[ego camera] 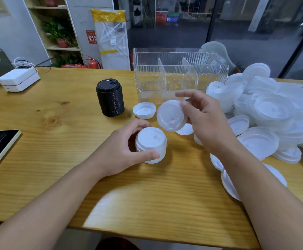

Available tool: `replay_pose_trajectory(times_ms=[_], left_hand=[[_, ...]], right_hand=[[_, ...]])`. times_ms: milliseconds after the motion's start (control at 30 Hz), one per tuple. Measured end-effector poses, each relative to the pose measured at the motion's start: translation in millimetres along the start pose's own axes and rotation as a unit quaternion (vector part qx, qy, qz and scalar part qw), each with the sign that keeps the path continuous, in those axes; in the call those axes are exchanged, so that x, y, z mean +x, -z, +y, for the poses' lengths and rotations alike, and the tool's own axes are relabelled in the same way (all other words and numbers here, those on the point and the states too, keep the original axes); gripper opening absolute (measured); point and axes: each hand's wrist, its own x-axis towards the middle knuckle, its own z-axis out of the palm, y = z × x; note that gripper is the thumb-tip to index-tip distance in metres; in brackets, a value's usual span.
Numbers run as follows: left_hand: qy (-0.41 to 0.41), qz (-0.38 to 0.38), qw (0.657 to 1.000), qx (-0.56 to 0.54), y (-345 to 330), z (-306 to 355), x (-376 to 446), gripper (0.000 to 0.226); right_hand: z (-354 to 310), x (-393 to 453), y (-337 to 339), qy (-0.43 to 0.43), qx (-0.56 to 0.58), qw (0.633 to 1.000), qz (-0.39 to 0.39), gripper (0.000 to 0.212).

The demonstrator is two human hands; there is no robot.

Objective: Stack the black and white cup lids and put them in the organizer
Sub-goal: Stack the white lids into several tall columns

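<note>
A wooden table is carrying everything I am working with. My left hand is gripping a short white lid stack standing on the table, fingers curled round its side. My right hand is pinching a single white lid, tilted, just above that stack. A black lid stack is standing beside the clear organizer; loose white lids are lying heaped at right.

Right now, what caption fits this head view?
Left hand grips short white lid stack; right hand holds tilted white plastic lid above it, before empty clear organizer.
</note>
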Motion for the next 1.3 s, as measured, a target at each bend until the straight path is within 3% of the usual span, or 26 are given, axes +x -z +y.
replay_pose_trajectory(times_ms=[100,300,467,567,633,767,867,967,1300], left_hand=[[-0.008,-0.006,1.0,-0.005,0.0,0.7,0.0,0.07],[-0.02,-0.008,1.0,-0.006,-0.1,2.5,0.3,0.069],[-0.017,-0.008,1.0,-0.016,0.3,3.6,-0.3,0.068],[-0.011,0.003,1.0,-0.01,0.8,3.4,0.1,0.067],[-0.008,0.009,1.0,-0.006,0.5,2.6,0.4,0.068],[-0.004,0.012,1.0,-0.005,0.8,1.3,1.1,0.072],[-0.001,0.005,1.0,-0.002,1.0,2.4,1.4,0.075],[0.011,0.006,1.0,-0.007,-0.5,2.7,2.4,0.071],[0.027,0.02,0.999,-0.004,-2.6,5.2,2.0,0.076]], right_hand=[[-3.2,0.7,-5.8,-0.07,0.133,0.988,0.013,0.015],[-1.9,-8.2,-20.1,-0.156,0.144,0.975,-0.07,0.026],[-5.9,-15.4,-15.5,-0.113,0.042,0.979,-0.162,0.032],[-4.2,-16.2,-9.6,-0.09,-0.05,0.957,-0.271,0.063],[-1.3,-15.7,-9.5,-0.08,-0.078,0.947,-0.3,0.077],[-1.4,-15.2,-10.8,-0.063,-0.082,0.961,-0.258,0.076],[-3.3,-16.2,-15.3,-0.024,-0.077,0.978,-0.192,0.053],[-4.1,-24.8,-27.7,0.036,-0.156,0.972,-0.175,0.037],[-2.1,-30.4,-40.0,0.11,-0.231,0.95,-0.177,0.039]])
